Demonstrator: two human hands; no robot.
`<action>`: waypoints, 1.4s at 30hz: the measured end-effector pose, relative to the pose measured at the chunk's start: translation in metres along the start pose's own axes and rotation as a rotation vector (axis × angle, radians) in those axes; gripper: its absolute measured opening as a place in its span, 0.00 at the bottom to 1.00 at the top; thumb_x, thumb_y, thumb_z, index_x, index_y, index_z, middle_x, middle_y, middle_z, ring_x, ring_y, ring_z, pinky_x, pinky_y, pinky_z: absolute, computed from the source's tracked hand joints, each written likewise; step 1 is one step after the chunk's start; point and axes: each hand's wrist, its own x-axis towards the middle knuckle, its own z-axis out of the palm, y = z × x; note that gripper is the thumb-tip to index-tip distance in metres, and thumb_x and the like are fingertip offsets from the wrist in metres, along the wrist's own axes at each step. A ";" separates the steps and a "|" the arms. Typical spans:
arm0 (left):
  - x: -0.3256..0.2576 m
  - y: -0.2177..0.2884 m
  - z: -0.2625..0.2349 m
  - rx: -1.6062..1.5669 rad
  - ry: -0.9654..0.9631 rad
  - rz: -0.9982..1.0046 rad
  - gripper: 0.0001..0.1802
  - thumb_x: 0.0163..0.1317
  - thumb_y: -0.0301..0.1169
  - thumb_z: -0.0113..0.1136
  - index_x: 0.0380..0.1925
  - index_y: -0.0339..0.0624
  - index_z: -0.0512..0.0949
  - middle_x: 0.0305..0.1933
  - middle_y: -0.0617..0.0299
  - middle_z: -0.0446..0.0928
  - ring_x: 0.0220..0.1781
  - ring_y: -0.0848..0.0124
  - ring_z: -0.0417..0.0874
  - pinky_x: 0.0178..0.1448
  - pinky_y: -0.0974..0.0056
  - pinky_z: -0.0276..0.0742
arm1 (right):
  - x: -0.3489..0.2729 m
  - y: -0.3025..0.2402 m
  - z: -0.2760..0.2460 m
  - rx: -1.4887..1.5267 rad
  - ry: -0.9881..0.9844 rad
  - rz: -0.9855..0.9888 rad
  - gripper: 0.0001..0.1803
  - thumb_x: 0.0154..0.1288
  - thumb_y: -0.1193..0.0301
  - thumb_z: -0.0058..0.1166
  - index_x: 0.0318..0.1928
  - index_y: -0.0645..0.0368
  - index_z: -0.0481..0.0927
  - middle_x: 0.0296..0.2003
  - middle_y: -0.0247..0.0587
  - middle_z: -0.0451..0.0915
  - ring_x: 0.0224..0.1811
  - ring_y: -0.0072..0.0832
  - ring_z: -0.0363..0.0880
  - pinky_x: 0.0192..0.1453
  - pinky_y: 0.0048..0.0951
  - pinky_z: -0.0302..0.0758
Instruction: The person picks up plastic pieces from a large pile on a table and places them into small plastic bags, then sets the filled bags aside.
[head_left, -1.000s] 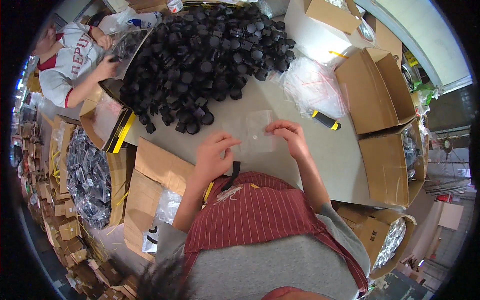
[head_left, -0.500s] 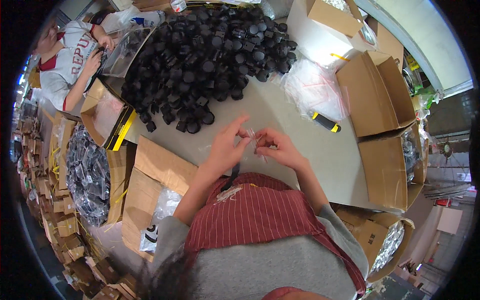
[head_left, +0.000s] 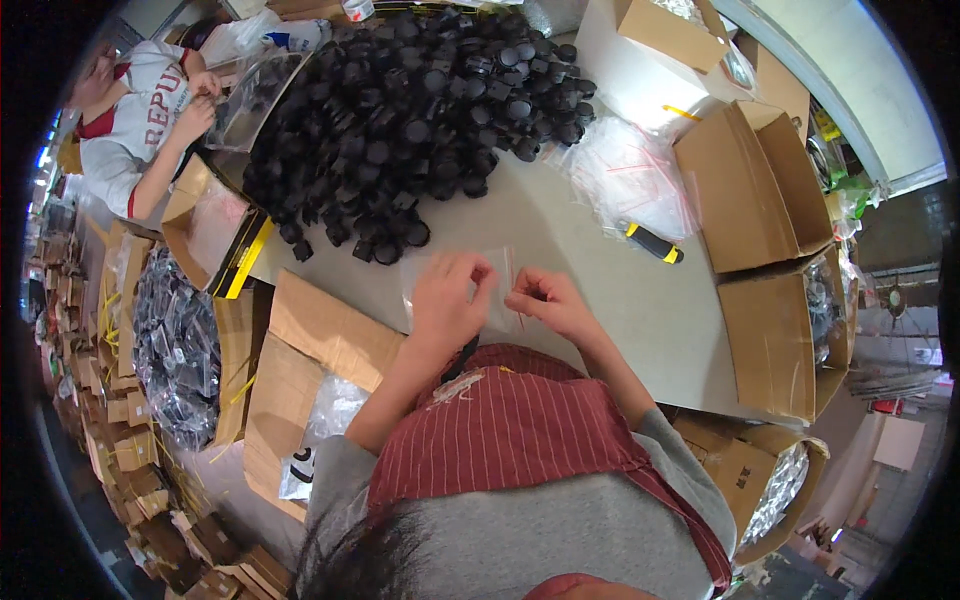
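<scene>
1. Beyond our fingertips a big heap of black round caps [head_left: 420, 120] covers the far half of the grey table [head_left: 600, 300]; its nearest caps lie just past our left fingers.
2. To the right of our right fingers lies a black-and-yellow utility knife [head_left: 654, 243], with a pile of clear plastic bags [head_left: 630, 180] behind it and open cardboard boxes [head_left: 755, 190] further right. Nothing stands between our hands and the heap.
3. Far to the left, another person [head_left: 140, 120] in a white and red shirt handles a clear bag of caps.
4. The small clear plastic bag [head_left: 500, 285] between our hands is hard to make out against the table; its edges almost vanish, and we cannot tell whether anything is inside.
5. Our left hand [head_left: 447, 305] lies palm down on the bag, fingers curled, tips pinching its upper edge.
6. Our right hand [head_left: 550, 298] meets it from the right, thumb and forefinger pressed together on the bag's right edge, the other fingers folded in. Both forearms come up from our red striped apron [head_left: 520, 430].
</scene>
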 end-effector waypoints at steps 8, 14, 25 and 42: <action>-0.006 -0.002 0.001 -0.486 -0.578 -0.428 0.16 0.68 0.40 0.60 0.36 0.36 0.83 0.27 0.63 0.80 0.31 0.79 0.77 0.36 0.70 0.72 | -0.005 -0.014 0.015 0.297 -0.108 -0.048 0.08 0.62 0.71 0.62 0.30 0.60 0.78 0.26 0.26 0.80 0.28 0.13 0.71 0.31 0.20 0.65; -0.012 -0.009 0.003 -0.805 -0.490 -0.427 0.14 0.69 0.35 0.57 0.29 0.35 0.80 0.26 0.68 0.78 0.28 0.79 0.74 0.34 0.71 0.70 | -0.006 -0.017 0.005 0.447 -0.124 0.112 0.08 0.65 0.68 0.60 0.30 0.56 0.79 0.26 0.26 0.80 0.25 0.10 0.66 0.27 0.17 0.58; -0.011 -0.018 0.004 -0.209 -0.035 -0.221 0.06 0.54 0.29 0.64 0.24 0.39 0.79 0.22 0.59 0.76 0.26 0.70 0.77 0.33 0.66 0.72 | 0.005 -0.007 0.004 -0.823 0.494 -0.515 0.09 0.54 0.75 0.63 0.37 0.57 0.79 0.31 0.40 0.79 0.26 0.28 0.80 0.30 0.30 0.75; -0.028 -0.034 0.029 -0.033 -0.074 -0.370 0.13 0.58 0.28 0.60 0.42 0.39 0.71 0.37 0.47 0.80 0.40 0.45 0.82 0.40 0.47 0.76 | 0.070 -0.022 0.033 -0.585 0.386 -0.497 0.23 0.59 0.80 0.53 0.57 0.55 0.71 0.53 0.46 0.74 0.34 0.40 0.80 0.36 0.38 0.78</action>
